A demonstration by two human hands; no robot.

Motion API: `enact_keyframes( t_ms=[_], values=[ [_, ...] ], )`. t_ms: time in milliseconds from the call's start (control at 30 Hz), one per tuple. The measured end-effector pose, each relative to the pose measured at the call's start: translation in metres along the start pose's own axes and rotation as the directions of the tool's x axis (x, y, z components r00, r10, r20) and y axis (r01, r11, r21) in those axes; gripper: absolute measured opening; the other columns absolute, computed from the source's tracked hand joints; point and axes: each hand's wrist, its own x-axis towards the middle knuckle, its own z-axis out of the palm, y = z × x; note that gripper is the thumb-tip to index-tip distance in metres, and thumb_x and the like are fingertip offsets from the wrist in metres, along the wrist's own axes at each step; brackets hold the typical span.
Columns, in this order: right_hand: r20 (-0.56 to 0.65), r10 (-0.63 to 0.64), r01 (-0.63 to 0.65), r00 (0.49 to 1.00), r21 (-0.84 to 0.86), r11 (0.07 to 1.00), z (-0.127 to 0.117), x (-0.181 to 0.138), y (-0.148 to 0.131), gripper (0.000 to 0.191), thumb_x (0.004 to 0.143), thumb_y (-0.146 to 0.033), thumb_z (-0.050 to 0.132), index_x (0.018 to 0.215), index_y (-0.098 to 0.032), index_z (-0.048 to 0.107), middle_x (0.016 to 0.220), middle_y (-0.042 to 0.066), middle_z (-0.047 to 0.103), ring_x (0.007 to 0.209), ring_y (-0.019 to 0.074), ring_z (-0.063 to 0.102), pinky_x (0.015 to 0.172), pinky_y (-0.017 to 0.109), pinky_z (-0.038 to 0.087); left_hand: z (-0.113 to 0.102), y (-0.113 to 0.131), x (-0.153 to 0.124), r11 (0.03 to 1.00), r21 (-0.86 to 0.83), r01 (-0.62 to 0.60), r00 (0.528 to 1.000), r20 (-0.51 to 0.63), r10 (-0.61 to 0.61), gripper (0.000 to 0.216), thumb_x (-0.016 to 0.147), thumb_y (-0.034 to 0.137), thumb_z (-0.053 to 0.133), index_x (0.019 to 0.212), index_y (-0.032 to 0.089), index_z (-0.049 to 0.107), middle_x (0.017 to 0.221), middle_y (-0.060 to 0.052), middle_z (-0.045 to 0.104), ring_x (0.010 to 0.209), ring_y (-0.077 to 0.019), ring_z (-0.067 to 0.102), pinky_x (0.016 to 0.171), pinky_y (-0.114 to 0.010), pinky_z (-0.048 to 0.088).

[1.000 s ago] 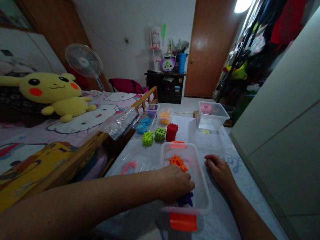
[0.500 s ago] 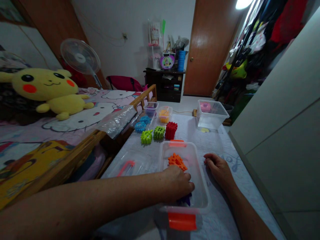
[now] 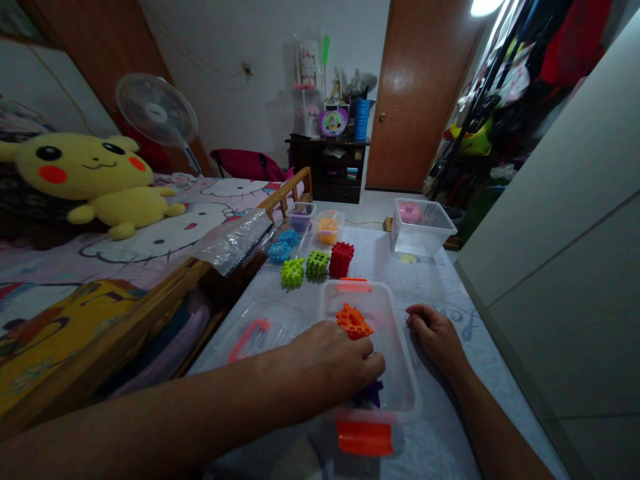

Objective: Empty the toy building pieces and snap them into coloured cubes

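My left hand [image 3: 333,363] reaches into a clear plastic box [image 3: 400,347] with orange latches on the table, its fingers curled down over purple toy pieces [image 3: 371,395]. An orange block cluster [image 3: 353,321] lies in the same box just beyond the knuckles. My right hand [image 3: 436,337] rests on the tablecloth right of the box, fingers loosely curled, holding nothing. Beyond the box stand a lime block cube [image 3: 293,272], a green cube [image 3: 317,264] and a red cube [image 3: 341,259].
A clear lid [image 3: 255,331] lies left of the box. Small tubs with blue [image 3: 281,248] and yellow pieces [image 3: 329,229] and a larger clear tub [image 3: 423,229] sit farther back. A bed with a yellow plush [image 3: 90,177] borders the left; a wall panel the right.
My left hand has drawn back slightly toward the left inside the box, showing more of the orange cluster. The right hand has stayed put. The view shifted a little.
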Motion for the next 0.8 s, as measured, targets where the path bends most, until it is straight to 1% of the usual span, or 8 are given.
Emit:
enact_keyframes(
  t_ms=[167, 200, 267, 333, 400, 500, 567, 800],
  values=[
    [-0.025, -0.013, 0.013, 1.0, -0.027, 1.0, -0.001, 0.0, -0.001, 0.03, 0.075, -0.039, 0.051, 0.088, -0.018, 0.067, 0.072, 0.004, 0.07, 0.064, 0.0197, 0.062, 0.063, 0.03, 0.047, -0.011, -0.014, -0.051, 0.964, -0.158, 0.214, 0.961, -0.141, -0.237, 0.033, 0.09, 0.014, 0.047, 0.119, 0.028, 0.055, 0.102, -0.002, 0.07, 0.085, -0.0172, 0.067, 0.072, -0.027, 0.051],
    [-0.026, -0.017, 0.016, 1.0, -0.033, 0.999, 0.0, 0.001, 0.0, 0.03, 0.074, -0.039, 0.05, 0.088, -0.018, 0.067, 0.072, 0.004, 0.07, 0.064, 0.02, 0.062, 0.063, 0.031, 0.047, -0.007, -0.019, -0.066, 0.925, -0.21, 0.315, 0.914, -0.194, -0.356, 0.033, 0.092, 0.015, 0.043, 0.12, 0.027, 0.055, 0.107, -0.003, 0.07, 0.092, -0.017, 0.067, 0.079, -0.028, 0.051],
    [-0.02, -0.02, 0.019, 1.0, -0.043, 0.999, 0.0, 0.001, 0.001, 0.031, 0.074, -0.04, 0.05, 0.088, -0.017, 0.067, 0.072, 0.005, 0.07, 0.064, 0.0205, 0.063, 0.064, 0.031, 0.048, 0.01, -0.031, -0.1, 0.794, -0.303, 0.527, 0.749, -0.276, -0.602, 0.03, 0.095, 0.027, 0.04, 0.119, 0.024, 0.057, 0.114, -0.006, 0.068, 0.102, -0.0191, 0.064, 0.088, -0.03, 0.05],
    [-0.012, -0.022, 0.021, 1.0, -0.048, 0.999, 0.0, 0.002, 0.002, 0.032, 0.075, -0.04, 0.049, 0.089, -0.018, 0.067, 0.073, 0.005, 0.071, 0.064, 0.0208, 0.064, 0.065, 0.032, 0.048, 0.038, -0.04, -0.132, 0.643, -0.337, 0.688, 0.592, -0.252, -0.766, 0.037, 0.094, 0.04, 0.04, 0.121, 0.022, 0.057, 0.121, -0.008, 0.065, 0.11, -0.0233, 0.061, 0.095, -0.036, 0.047],
    [-0.008, -0.023, 0.022, 1.0, -0.058, 0.998, 0.0, 0.003, 0.003, 0.032, 0.076, -0.041, 0.048, 0.09, -0.018, 0.067, 0.074, 0.005, 0.071, 0.065, 0.0211, 0.064, 0.066, 0.032, 0.049, 0.07, -0.043, -0.158, 0.558, -0.318, 0.766, 0.529, -0.181, -0.829, 0.047, 0.088, 0.05, 0.048, 0.122, 0.02, 0.057, 0.126, -0.01, 0.061, 0.118, -0.0278, 0.056, 0.101, -0.041, 0.043],
    [-0.004, -0.02, 0.02, 1.0, -0.079, 0.997, 0.0, 0.004, 0.003, 0.033, 0.075, -0.041, 0.049, 0.09, -0.018, 0.067, 0.074, 0.005, 0.071, 0.067, 0.0217, 0.065, 0.067, 0.033, 0.049, 0.108, -0.036, -0.175, 0.5, -0.306, 0.811, 0.518, -0.023, -0.855, 0.061, 0.082, 0.054, 0.054, 0.133, 0.02, 0.05, 0.137, -0.011, 0.054, 0.127, -0.0295, 0.048, 0.106, -0.043, 0.038],
    [0.0, -0.017, 0.017, 1.0, -0.089, 0.996, -0.001, 0.004, 0.004, 0.033, 0.075, -0.042, 0.049, 0.091, -0.018, 0.067, 0.075, 0.005, 0.071, 0.067, 0.0218, 0.065, 0.067, 0.033, 0.049, 0.118, -0.029, -0.173, 0.47, -0.291, 0.833, 0.495, 0.015, -0.869, 0.071, 0.078, 0.054, 0.058, 0.138, 0.019, 0.045, 0.139, -0.013, 0.05, 0.131, -0.0304, 0.043, 0.109, -0.043, 0.034],
    [-0.001, -0.021, 0.021, 1.0, -0.08, 0.997, -0.002, 0.003, 0.005, 0.033, 0.075, -0.042, 0.05, 0.091, -0.018, 0.067, 0.075, 0.005, 0.072, 0.067, 0.0214, 0.065, 0.067, 0.032, 0.049, 0.106, -0.034, -0.152, 0.368, -0.296, 0.881, 0.401, 0.057, -0.914, 0.084, 0.066, 0.048, 0.068, 0.138, 0.016, 0.041, 0.141, -0.016, 0.045, 0.133, -0.0335, 0.038, 0.109, -0.043, 0.03]
  ],
)
